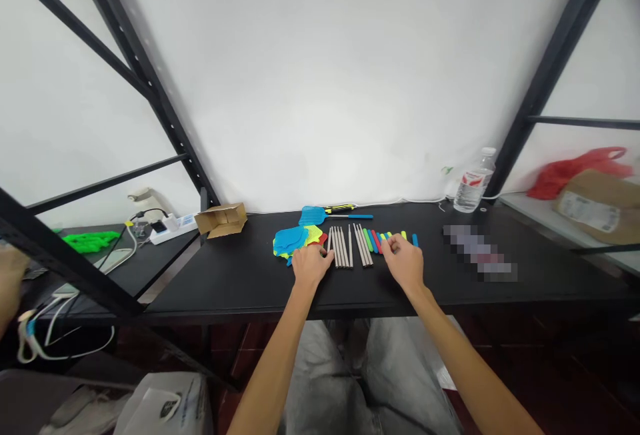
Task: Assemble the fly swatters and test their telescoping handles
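My left hand [311, 265] rests on the black table with its fingers curled and thumb against the leftmost slim metal rod [329, 238], whose lower end it hides. Several similar metal rods [343, 248] lie side by side to its right, with another group [363, 248] beyond them. Just behind my left hand is a pile of flat blue, yellow and red fly swatter heads [291, 240]. My right hand [405, 263] has its fingertips pinched together over a row of coloured tubes [376, 242]. What is between those fingertips is hidden.
A blue fly swatter [313, 215] and a yellow-black tool [340, 208] lie behind the pile. An open cardboard box [223, 220] stands at left, a water bottle [475, 182] at back right. Black shelf posts [165, 102] frame the table [225, 288]. Another person's hand [11, 282] is at far left.
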Demonstrator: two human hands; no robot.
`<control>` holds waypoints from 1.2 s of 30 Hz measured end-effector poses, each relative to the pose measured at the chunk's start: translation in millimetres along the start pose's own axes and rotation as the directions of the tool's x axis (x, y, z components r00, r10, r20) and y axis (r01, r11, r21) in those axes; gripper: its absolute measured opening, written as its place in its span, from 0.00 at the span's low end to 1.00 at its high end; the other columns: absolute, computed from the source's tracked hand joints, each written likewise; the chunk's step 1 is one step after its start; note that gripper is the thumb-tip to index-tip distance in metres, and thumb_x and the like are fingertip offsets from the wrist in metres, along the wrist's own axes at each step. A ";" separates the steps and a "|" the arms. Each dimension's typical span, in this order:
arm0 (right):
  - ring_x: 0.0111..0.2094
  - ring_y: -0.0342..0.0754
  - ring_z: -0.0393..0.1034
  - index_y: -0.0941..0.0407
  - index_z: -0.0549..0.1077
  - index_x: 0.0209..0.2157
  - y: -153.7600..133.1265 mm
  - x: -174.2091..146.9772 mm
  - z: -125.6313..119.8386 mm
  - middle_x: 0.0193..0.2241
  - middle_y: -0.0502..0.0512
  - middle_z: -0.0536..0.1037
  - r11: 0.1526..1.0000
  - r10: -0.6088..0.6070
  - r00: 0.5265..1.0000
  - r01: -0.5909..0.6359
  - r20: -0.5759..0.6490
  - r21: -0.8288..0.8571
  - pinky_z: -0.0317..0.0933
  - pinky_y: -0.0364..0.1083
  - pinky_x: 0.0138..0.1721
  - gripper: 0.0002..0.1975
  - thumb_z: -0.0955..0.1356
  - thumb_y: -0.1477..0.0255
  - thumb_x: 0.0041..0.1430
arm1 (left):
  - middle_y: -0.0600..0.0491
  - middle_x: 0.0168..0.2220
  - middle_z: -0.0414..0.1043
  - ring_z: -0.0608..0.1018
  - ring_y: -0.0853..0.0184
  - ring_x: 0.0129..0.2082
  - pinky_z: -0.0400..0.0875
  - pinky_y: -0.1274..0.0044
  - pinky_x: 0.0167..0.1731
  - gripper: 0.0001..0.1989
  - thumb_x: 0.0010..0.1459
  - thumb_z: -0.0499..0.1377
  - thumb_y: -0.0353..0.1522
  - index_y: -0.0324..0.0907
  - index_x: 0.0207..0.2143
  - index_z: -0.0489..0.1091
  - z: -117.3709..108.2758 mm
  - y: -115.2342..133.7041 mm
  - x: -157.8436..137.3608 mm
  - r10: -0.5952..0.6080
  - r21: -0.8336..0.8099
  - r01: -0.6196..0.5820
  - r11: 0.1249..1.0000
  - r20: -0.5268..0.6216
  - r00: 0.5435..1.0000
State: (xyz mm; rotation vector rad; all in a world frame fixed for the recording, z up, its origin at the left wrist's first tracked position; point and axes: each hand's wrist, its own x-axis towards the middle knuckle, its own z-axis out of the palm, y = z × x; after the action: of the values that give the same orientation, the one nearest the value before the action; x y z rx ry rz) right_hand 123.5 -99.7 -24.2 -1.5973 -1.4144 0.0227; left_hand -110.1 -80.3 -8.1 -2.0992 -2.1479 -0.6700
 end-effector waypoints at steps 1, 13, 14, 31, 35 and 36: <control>0.24 0.46 0.65 0.53 0.66 0.25 1.4 -0.1 -1.6 0.21 0.49 0.73 1.000 0.018 0.999 -0.018 -0.032 0.021 0.53 0.44 0.31 0.13 0.63 0.61 0.61 | 0.48 0.32 0.80 0.78 0.59 0.36 0.65 0.72 0.37 0.16 0.57 0.58 0.45 0.47 0.33 0.81 0.5 -0.4 0.4 0.005 0.000 -0.005 1.000 -0.002 1.000; 0.27 0.47 0.69 0.52 0.74 0.33 2.0 8.3 -5.5 0.28 0.51 0.77 0.982 0.059 0.996 -0.045 0.068 -0.183 0.50 0.44 0.29 0.09 0.65 0.64 0.61 | 0.48 0.32 0.80 0.79 0.57 0.35 0.62 0.74 0.32 0.13 0.58 0.57 0.42 0.47 0.35 0.79 2.6 -2.4 0.0 -0.104 -0.086 0.101 0.991 -0.029 0.994; 0.29 0.47 0.69 0.52 0.74 0.35 0.5 7.3 -5.5 0.30 0.52 0.78 0.975 0.059 0.993 -0.035 0.103 -0.220 0.50 0.44 0.28 0.08 0.65 0.64 0.61 | 0.49 0.33 0.80 0.79 0.58 0.35 0.62 0.74 0.31 0.14 0.59 0.56 0.43 0.47 0.35 0.78 1.6 -2.7 -0.3 -0.116 -0.119 0.111 0.987 -0.040 0.992; 0.36 0.53 0.74 0.52 0.78 0.41 -5.2 -5.1 -10.9 0.42 0.59 0.76 0.864 0.119 0.965 0.014 0.232 -0.503 0.63 0.48 0.35 0.13 0.65 0.61 0.62 | 0.52 0.33 0.79 0.74 0.70 0.21 0.69 0.79 0.26 0.35 0.63 0.56 0.43 0.41 0.68 0.50 8.3 -16.9 6.8 -0.015 -0.889 -0.114 0.444 -0.134 0.991; 0.33 0.53 0.73 0.53 0.78 0.35 -2.8 -5.0 -9.8 0.40 0.59 0.76 0.880 0.111 0.973 -0.002 0.203 -0.475 0.61 0.48 0.33 0.12 0.66 0.61 0.62 | 0.52 0.34 0.79 0.78 0.68 0.24 0.72 0.80 0.24 0.47 0.57 0.63 0.41 0.43 0.70 0.39 4.6 -13.4 7.3 -0.046 -0.958 -0.049 0.283 -0.065 0.997; 0.32 0.53 0.73 0.54 0.78 0.35 -1.9 -4.9 -10.1 0.40 0.59 0.77 0.891 0.107 0.978 -0.014 0.180 -0.453 0.61 0.48 0.33 0.12 0.66 0.62 0.62 | 0.52 0.34 0.79 0.79 0.67 0.26 0.73 0.80 0.24 0.51 0.55 0.65 0.41 0.43 0.70 0.36 3.3 -12.9 7.1 -0.059 -0.969 -0.038 0.244 -0.054 0.997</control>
State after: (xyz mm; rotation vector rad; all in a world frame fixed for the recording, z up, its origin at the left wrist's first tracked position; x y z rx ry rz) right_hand 126.4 -110.0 -20.3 -2.0696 -1.6051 -0.1194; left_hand -122.2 -72.2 -12.0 -2.2776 -1.7540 -2.6274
